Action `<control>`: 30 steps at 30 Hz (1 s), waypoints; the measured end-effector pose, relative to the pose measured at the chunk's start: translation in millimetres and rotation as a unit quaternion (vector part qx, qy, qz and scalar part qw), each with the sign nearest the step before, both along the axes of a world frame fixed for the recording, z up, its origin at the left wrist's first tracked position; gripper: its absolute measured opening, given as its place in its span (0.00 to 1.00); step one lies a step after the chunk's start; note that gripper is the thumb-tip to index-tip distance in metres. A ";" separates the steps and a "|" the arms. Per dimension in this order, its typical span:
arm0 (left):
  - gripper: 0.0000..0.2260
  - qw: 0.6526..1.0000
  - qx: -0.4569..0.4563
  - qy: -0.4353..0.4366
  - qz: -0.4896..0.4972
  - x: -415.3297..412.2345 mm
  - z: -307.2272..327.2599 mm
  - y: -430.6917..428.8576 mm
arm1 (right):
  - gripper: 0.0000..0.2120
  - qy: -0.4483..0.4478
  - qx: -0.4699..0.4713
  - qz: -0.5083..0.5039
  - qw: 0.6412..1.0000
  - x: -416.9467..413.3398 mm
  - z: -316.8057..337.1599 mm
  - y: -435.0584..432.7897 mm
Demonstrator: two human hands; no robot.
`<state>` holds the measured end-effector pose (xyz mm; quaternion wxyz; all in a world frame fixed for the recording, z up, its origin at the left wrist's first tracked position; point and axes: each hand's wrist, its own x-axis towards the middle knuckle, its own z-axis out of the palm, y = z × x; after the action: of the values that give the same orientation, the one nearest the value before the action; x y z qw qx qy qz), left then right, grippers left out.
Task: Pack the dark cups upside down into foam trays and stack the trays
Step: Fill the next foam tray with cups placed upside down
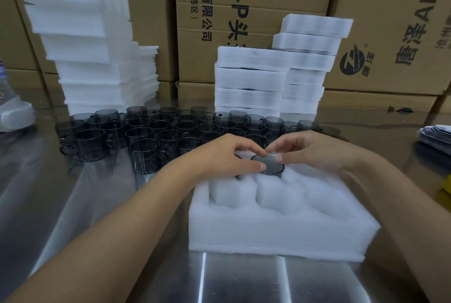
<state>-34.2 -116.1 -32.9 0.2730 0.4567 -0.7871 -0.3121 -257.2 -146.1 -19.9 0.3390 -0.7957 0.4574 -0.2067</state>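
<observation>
At the far row of the tray (268,229), the fingertips (280,158) of both hands meet on one cup (267,166). The left hand (227,153) curls thumb and forefinger narrowly round the near-left edge of the upturned base, with the thumb lying against the rim. The right hand (310,149) pinches the far-right edge between thumb and forefinger; its other fingers are loosely bent and hold nothing. The cup is upside down, base up, sunk partly into its pocket, with some dark wall showing above the foam.

I judge the step in hand to be seating this cup, which looks not yet fully down. The next move calls for an even downward press from both sides so that it goes in straight. After that comes letting go and reaching for another cup.

Under the left hand a dark edge shows in the neighbouring pocket; whether that is a seated cup I cannot tell. The near pockets (229,194) are bare, so the tray seems early in its filling and stacking some way off.

Beyond the tray, loose cups (168,132) stand upright and crowded on the table (244,278). Behind them rise packed stacks (251,78) on the right and empty foam (92,46) on the left, with boxes (390,9) at the back.
</observation>
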 end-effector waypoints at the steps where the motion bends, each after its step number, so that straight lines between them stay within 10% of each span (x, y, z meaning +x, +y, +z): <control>1: 0.10 1.000 0.002 -0.005 0.002 0.1 0.4 0.2 | 0.09 0.002 -0.003 0.000 1.000 0.6 0.3 -0.2; 11: 0.13 0.999 -0.022 -0.003 0.025 -0.6 -7.9 -2.0 | 0.08 0.005 -0.051 -0.033 0.998 7.0 -7.2 4.6; 17: 0.19 0.996 -0.049 -0.058 0.044 -1.3 -8.5 1.6 | 0.05 -0.130 -0.177 -0.241 0.945 -2.6 -9.7 -4.4; 24: 0.18 0.993 -0.061 -0.086 0.046 -3.2 -6.0 4.7 | 0.21 0.074 -0.224 -0.430 0.872 -55.0 -24.1 -21.5; 30: 0.16 0.992 -0.064 -0.097 0.050 -2.7 -6.2 4.7 | 0.21 0.146 -0.142 -0.422 0.883 -58.9 -39.6 -27.7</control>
<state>-36.9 -111.4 -39.1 0.2397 0.5051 -0.8043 -0.2013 -316.2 -173.7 -59.4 0.0326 -0.5881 0.7599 -0.2749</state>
